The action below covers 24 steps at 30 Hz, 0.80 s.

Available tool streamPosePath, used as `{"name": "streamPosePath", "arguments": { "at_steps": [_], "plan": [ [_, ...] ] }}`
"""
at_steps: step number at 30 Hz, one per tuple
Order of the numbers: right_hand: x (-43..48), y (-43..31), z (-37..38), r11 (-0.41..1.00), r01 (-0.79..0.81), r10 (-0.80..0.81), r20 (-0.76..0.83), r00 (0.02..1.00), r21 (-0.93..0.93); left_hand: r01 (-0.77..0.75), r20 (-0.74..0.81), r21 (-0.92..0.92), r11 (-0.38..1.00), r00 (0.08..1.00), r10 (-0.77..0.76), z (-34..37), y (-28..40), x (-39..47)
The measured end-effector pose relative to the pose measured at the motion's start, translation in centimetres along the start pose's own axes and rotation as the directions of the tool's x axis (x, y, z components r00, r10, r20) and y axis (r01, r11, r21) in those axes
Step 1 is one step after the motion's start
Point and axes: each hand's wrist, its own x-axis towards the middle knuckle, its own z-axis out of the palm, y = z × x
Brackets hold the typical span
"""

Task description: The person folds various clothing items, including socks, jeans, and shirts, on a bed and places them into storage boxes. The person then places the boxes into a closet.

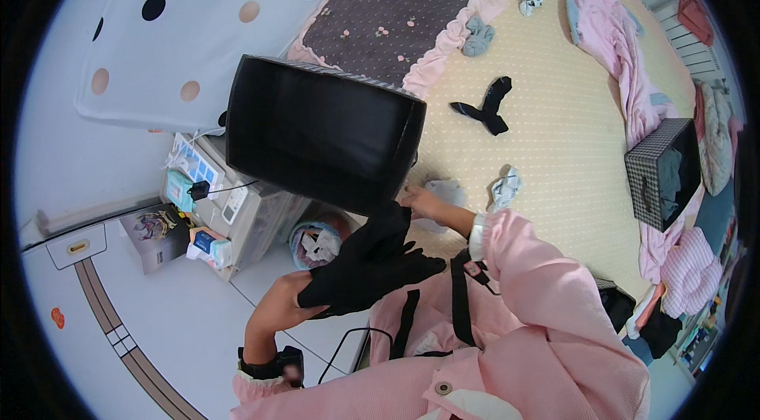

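Note:
My left hand (280, 306) grips a bunched black garment (371, 262), which hangs forward over the floor and bed edge with narrow, finger-like folds at its right end. My right hand (428, 206) reaches to the garment's upper end, beside a grey sock (445, 193) on the bed. Whether its fingers pinch the cloth is not clear. Just beyond both hands a large storage box (320, 129) with a black inside stands tilted, its mouth towards me. To the right of my right hand lies a crumpled white sock (506, 187); farther off is a pair of black socks (490, 108).
The bed (558, 141) also bears a grey-blue sock (478, 37), a patterned white sock (530, 3), pink clothing (617, 58) and a checked box (659, 170) holding cloth. On the left are a drawer unit (261, 224), a waste bin (314, 245) and a white cabinet (148, 325).

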Motion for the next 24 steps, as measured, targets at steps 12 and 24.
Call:
{"name": "streamPosePath", "arguments": {
  "at_steps": [12,24],
  "plan": [
    [-16.5,-4.1,-10.9,0.675,0.272,-0.351,-0.027,0.936,0.686,-0.384,0.252,0.06,0.922,0.899,0.358,0.4,11.1,8.2],
    [-25.2,9.0,-12.1,0.313,0.201,-0.052,-0.195,0.98,0.928,0.186,0.095,-0.482,0.856,0.983,-0.16,6.0,17.2,15.0]
  ]
}}
